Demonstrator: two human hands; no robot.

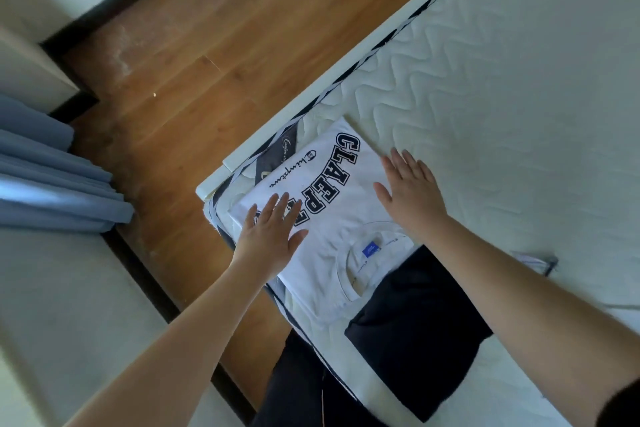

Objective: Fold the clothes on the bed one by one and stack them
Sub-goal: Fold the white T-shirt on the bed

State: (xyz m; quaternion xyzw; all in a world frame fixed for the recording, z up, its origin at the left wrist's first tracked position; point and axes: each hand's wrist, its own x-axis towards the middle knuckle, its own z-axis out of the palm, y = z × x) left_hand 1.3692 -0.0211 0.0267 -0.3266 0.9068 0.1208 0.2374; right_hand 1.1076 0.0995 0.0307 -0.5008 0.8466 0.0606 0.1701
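**At the bed corner: both hands flat on a folded white shirt**

Near the centre of the frame, a folded white shirt with black block letters lies on the corner of the bed, collar and blue label facing up. The left hand lies spread, fingers straight, on the shirt's left edge over the lettering. The right hand lies flat and spread on its right edge. A folded black garment sits just below the shirt, touching it. Wooden floor fills the upper left; blue curtains hang at the left edge.
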